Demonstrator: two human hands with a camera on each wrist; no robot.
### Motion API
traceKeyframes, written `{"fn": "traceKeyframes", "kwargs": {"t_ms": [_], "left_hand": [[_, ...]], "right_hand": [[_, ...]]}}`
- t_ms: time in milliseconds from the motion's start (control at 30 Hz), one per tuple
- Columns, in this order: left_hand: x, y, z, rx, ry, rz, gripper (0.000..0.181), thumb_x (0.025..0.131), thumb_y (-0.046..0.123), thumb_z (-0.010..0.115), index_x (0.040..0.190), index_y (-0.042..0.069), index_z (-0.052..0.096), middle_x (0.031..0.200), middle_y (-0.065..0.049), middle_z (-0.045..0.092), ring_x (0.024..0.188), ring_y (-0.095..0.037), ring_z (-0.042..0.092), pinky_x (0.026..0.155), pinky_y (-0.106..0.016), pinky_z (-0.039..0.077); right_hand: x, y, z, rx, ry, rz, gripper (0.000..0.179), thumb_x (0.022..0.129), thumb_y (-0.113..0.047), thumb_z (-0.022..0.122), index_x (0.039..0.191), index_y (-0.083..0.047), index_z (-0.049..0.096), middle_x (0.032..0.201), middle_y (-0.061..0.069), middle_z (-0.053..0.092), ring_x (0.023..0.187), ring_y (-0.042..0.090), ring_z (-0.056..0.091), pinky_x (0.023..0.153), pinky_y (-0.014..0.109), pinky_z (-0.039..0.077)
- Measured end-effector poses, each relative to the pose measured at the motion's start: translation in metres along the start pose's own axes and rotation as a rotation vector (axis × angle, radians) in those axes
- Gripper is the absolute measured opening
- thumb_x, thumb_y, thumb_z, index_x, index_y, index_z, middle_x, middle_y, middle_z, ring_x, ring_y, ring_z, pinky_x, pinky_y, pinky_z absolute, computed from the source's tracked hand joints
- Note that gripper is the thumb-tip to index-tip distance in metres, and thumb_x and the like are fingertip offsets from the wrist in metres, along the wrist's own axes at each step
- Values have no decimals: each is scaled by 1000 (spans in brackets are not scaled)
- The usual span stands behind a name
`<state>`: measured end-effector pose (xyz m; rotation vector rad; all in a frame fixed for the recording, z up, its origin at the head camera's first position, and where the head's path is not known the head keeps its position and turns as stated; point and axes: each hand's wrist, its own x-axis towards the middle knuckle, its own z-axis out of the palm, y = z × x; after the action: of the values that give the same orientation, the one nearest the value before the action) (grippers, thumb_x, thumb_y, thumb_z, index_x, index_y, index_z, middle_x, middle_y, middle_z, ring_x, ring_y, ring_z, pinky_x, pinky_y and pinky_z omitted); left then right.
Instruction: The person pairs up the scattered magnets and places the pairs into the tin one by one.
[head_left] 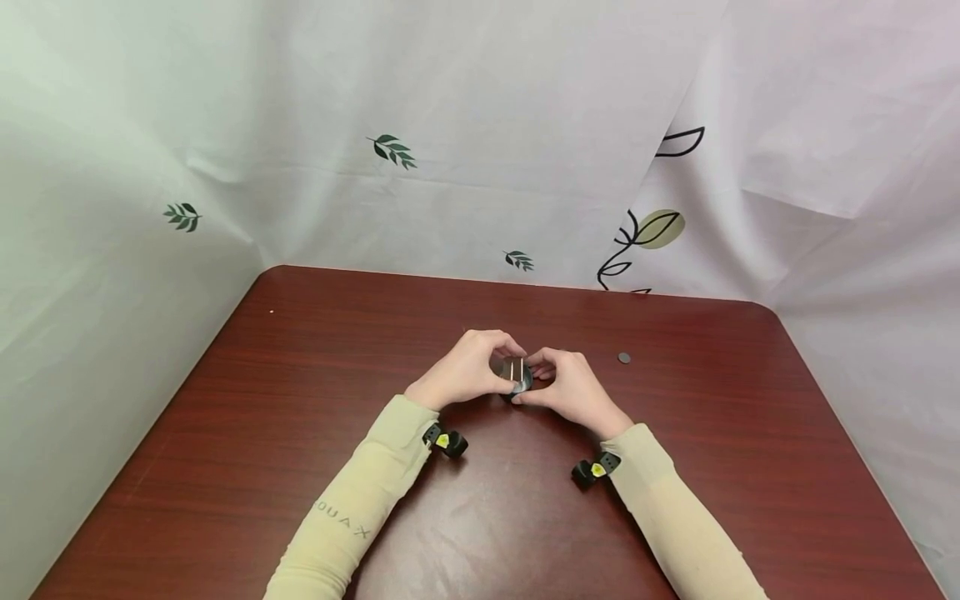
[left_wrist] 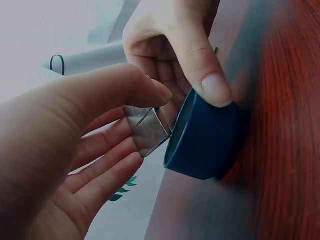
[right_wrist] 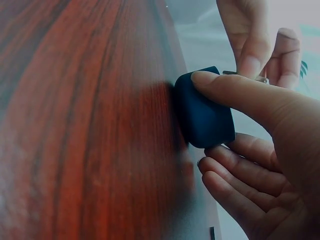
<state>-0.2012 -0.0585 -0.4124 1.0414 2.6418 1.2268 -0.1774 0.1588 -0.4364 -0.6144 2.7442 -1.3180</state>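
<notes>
My left hand (head_left: 467, 368) pinches a thin, shiny metal piece (left_wrist: 147, 131) with bent edges and a slit, thumb on one side and fingers on the other. Opposite it, my right hand (head_left: 567, 385) grips a dark blue, rounded cup-like shell (left_wrist: 206, 140), thumb along its outer wall and fingertips on the far side. In the left wrist view, the shell's open mouth faces the metal piece, whose corner comes right at the rim. The shell's closed end (right_wrist: 192, 125) is toward the table in the right wrist view, close over it. Its inside is mostly hidden.
A small grey disc (head_left: 624, 358) lies on the reddish-brown wooden table (head_left: 450, 533), to the right of the hands. A tiny white speck (head_left: 272, 312) is near the far left corner. White curtains (head_left: 480, 200) with leaf prints stand around the table's back and sides.
</notes>
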Motion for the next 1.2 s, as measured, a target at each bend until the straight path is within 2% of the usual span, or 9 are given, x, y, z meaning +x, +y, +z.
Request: {"fn": "traceKeyframes", "kwargs": {"t_ms": [667, 833, 1200], "left_hand": [[1, -2, 4, 29, -20, 5, 36, 78, 15, 88, 111, 11, 74, 102, 6, 70, 93, -11, 66, 83, -31, 53], [1, -3, 3, -6, -23, 9, 34, 80, 12, 88, 111, 10, 74, 103, 2, 71, 93, -15, 68, 83, -31, 54], [-5, -10, -3, -13, 45, -37, 32, 86, 15, 84, 115, 8, 74, 107, 3, 72, 97, -15, 67, 86, -31, 54]], "right_hand": [[-1, -1, -1, -3, -3, -1, 49, 72, -29, 95, 111, -9, 72, 97, -1, 69, 87, 14, 69, 79, 32, 58], [0, 0, 0, 1, -5, 0, 48, 72, -27, 95, 110, -9, 72, 97, -1, 70, 87, 13, 69, 79, 32, 58], [0, -1, 1, -6, -8, -5, 47, 72, -26, 95, 110, -10, 73, 96, -2, 69, 86, 13, 68, 79, 33, 58]]}}
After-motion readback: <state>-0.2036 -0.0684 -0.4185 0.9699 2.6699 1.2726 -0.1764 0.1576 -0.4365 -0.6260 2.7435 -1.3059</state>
